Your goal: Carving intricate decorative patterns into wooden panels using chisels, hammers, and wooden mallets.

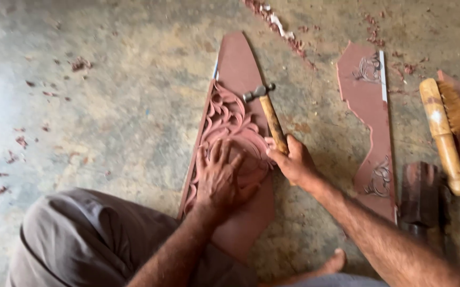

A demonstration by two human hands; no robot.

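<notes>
Head view, one hammer [268, 114] (gripped), two carved panels [229, 121]

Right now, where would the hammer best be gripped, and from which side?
The hammer lies across the carved slab, metal head up and away, wooden handle pointing back toward the person. Grip the lower handle from the near right, probably as the right hand does now; the left hand rests flat on the carving.

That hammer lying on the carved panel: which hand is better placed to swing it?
Probably the right hand: its fingers already wrap the hammer handle. The left hand lies flat on the carved panel.
</notes>
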